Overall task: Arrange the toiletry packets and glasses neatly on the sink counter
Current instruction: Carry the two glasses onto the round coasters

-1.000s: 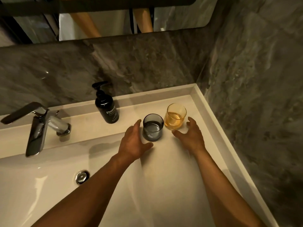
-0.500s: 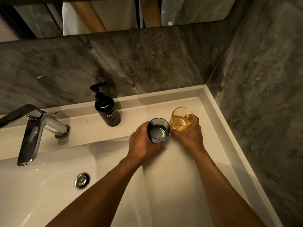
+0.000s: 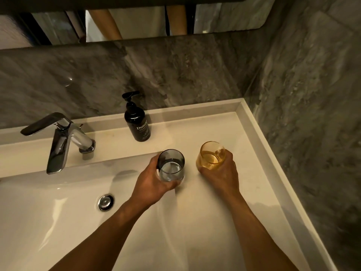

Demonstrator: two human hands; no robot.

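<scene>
Glasses: the grey glass (image 3: 171, 165) is upright, wrapped in the left hand (image 3: 151, 181) near the basin's edge; the amber glass (image 3: 211, 155) is upright, wrapped in the right hand (image 3: 221, 174) on the counter (image 3: 254, 173). A clear gap separates them. Each glass lies ahead of its palm. No packets are visible. The soap bottle (image 3: 137, 122) stands behind.

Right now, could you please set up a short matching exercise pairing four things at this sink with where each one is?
Things:
1. grey glass
2. amber glass
3. soap bottle
4. tap

Places:
A. on the ledge by the back wall
B. held in the right hand
C. left of everything else, over the basin
D. held in the left hand

Pairs: 1-D, 2-B, 3-A, 4-C
</scene>
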